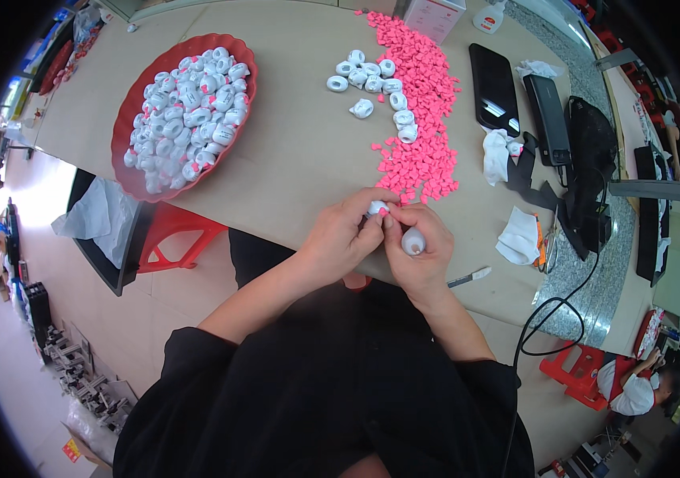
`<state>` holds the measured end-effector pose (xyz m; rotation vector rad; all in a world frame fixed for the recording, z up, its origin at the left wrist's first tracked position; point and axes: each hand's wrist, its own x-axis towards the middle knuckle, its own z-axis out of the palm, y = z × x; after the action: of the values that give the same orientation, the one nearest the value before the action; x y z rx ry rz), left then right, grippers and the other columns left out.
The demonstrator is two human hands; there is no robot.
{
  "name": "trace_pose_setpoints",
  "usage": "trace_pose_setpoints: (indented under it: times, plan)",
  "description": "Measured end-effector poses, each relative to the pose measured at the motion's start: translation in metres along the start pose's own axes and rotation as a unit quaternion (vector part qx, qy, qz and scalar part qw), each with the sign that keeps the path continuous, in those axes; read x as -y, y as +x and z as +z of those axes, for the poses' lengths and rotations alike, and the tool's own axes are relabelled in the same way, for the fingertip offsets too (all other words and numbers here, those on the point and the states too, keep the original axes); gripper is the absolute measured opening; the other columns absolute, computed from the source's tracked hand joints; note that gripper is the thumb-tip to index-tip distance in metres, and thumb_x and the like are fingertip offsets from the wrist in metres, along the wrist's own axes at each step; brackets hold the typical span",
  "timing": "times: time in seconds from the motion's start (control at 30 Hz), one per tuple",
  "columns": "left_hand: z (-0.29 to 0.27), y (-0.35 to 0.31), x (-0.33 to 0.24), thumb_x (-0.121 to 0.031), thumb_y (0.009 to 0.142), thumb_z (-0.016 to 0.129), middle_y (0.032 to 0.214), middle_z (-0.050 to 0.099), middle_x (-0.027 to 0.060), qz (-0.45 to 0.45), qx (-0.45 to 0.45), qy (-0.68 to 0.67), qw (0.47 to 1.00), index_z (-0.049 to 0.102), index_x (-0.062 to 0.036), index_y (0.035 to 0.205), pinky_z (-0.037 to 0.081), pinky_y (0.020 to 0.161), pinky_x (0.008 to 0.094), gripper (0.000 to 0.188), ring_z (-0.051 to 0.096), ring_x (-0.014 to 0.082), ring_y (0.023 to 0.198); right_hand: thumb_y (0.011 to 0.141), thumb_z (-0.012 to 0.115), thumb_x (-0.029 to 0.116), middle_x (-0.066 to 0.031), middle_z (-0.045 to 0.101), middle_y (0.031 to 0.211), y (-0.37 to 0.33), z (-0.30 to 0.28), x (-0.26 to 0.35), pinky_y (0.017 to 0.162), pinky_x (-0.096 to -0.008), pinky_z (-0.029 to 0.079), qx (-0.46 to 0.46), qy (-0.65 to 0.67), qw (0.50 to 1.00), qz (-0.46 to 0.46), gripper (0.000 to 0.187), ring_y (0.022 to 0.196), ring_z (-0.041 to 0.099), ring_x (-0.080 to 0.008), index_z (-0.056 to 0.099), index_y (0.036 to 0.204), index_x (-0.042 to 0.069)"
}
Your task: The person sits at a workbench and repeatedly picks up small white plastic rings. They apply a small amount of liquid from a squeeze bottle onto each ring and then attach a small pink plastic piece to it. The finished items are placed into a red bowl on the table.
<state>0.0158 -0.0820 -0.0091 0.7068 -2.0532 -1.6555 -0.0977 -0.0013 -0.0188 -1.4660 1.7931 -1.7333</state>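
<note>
My left hand (338, 233) pinches a small white rounded piece (374, 207) at the table's near edge. A tiny pink piece (383, 212) sits against its side, between the thumbs. My right hand (428, 259) meets it there with thumb and forefinger, while its other fingers wrap a small whitish squeeze bottle (413, 242). Just beyond the hands spreads a long heap of small pink pieces (416, 167). Beside that heap lie several white ring-like pieces (361, 108). At the left, a red scalloped bowl (251, 80) is full of white pieces, some bearing pink bits.
Right of the heap lie a black phone (493, 88), a dark power bank (547, 119), crumpled tissue (496, 156) and a cable (563, 301). A small blade tool (467, 277) rests near my right wrist. A white bottle (489, 16) and a box (434, 17) stand at the back.
</note>
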Motion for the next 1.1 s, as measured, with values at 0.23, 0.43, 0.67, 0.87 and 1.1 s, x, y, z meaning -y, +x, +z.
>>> trace_pose_setpoints:
  times: [0.23, 0.43, 0.67, 0.87, 1.1]
  plan:
    - [-0.013, -0.002, 0.006, -0.014, 0.093, 0.044, 0.079, 0.056, 0.0053, -0.030, 0.055, -0.142, 0.988, 0.038, -0.0003, 0.117, 0.043, 0.058, 0.0248, 0.029, 0.050, 0.0085, 0.066, 0.079, 0.063, 0.006, -0.0045, 0.062, 0.074, 0.010, -0.016, 0.006, 0.059, -0.0218, 0.045, 0.049, 0.239, 0.922, 0.300, 0.009, 0.065, 0.056, -0.0077, 0.063, 0.086, -0.001]
    - [-0.007, -0.005, 0.007, -0.013, 0.092, 0.045, 0.077, 0.055, 0.0037, 0.008, 0.016, -0.134, 0.991, 0.046, -0.0014, 0.109, 0.043, 0.055, 0.0243, 0.021, 0.049, 0.0089, 0.061, 0.079, 0.064, 0.009, -0.0043, 0.061, 0.070, 0.021, -0.025, 0.012, 0.055, -0.0201, 0.044, 0.095, 0.276, 0.886, 0.360, 0.008, 0.060, 0.055, -0.0075, 0.064, 0.081, 0.001]
    - [-0.008, -0.005, 0.005, -0.014, 0.092, 0.047, 0.074, 0.054, 0.0038, -0.008, 0.005, -0.138, 0.990, 0.050, -0.0017, 0.104, 0.043, 0.053, 0.0249, 0.018, 0.050, 0.0091, 0.060, 0.077, 0.066, 0.008, -0.0039, 0.060, 0.067, 0.026, -0.026, 0.014, 0.054, -0.0192, 0.044, 0.116, 0.261, 0.876, 0.389, 0.008, 0.059, 0.055, -0.0076, 0.064, 0.079, 0.000]
    - [-0.010, -0.005, 0.005, -0.013, 0.091, 0.048, 0.072, 0.055, 0.0044, -0.011, 0.005, -0.137, 0.991, 0.051, -0.0021, 0.103, 0.043, 0.053, 0.0253, 0.017, 0.051, 0.0097, 0.059, 0.077, 0.067, 0.008, -0.0038, 0.060, 0.067, 0.028, -0.026, 0.015, 0.054, -0.0192, 0.043, 0.126, 0.249, 0.872, 0.401, 0.009, 0.059, 0.055, -0.0078, 0.064, 0.079, 0.000]
    - [-0.009, -0.004, 0.004, -0.010, 0.090, 0.047, 0.077, 0.055, 0.0053, 0.008, -0.002, -0.164, 0.986, 0.048, -0.0021, 0.106, 0.044, 0.057, 0.0247, 0.018, 0.052, 0.0096, 0.064, 0.079, 0.064, 0.003, -0.0044, 0.061, 0.073, 0.020, -0.017, 0.012, 0.058, -0.0202, 0.044, 0.072, 0.249, 0.906, 0.335, 0.008, 0.065, 0.055, -0.0085, 0.063, 0.086, -0.001]
